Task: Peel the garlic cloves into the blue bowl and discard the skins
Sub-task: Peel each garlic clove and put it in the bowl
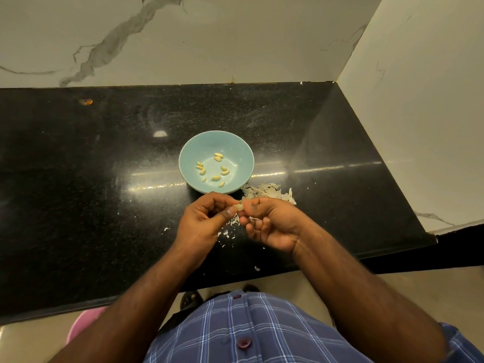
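Both hands' fingers hide most of the garlic clove [238, 206] pinched between them.

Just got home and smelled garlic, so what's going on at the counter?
A person is peeling garlic over the black counter. Both hands pinch one garlic clove between them, left hand and right hand, just in front of the blue bowl. Several peeled cloves already lie in the bowl, and a pile of skins sits beside it, not yet discarded.

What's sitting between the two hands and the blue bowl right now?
Only bare black counter in the head view; the skin pile lies right of the blue bowl.
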The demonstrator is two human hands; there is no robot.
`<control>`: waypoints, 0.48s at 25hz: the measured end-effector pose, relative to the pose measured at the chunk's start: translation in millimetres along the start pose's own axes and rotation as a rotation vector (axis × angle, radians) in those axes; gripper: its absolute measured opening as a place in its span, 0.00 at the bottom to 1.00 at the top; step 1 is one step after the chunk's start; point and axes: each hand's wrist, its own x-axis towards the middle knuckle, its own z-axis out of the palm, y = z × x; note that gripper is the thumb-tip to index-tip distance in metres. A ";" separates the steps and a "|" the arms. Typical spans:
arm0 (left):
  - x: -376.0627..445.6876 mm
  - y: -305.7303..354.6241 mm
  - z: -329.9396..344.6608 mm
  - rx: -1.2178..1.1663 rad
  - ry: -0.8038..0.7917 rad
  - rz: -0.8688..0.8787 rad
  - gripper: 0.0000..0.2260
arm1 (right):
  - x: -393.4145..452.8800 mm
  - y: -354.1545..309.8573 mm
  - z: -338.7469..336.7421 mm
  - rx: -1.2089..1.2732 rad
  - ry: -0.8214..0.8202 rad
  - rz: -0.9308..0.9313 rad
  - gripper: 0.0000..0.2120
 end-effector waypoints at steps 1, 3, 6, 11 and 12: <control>0.1 0.9 0.0 0.040 0.008 0.006 0.05 | 1.8 2.4 0.6 -0.048 0.018 -0.051 0.05; 1.2 3.5 1.6 0.037 0.047 -0.044 0.02 | 6.2 9.7 1.4 -0.250 0.089 -0.305 0.06; 4.0 8.3 7.6 -0.148 0.098 -0.225 0.04 | 11.3 20.9 0.7 -0.579 0.191 -0.690 0.07; 4.5 10.4 12.4 -0.393 0.134 -0.393 0.05 | 17.9 28.0 -7.9 -0.810 0.236 -0.885 0.04; 4.7 10.0 10.8 -0.419 0.141 -0.399 0.04 | 17.3 27.1 -8.9 -0.814 0.227 -0.876 0.04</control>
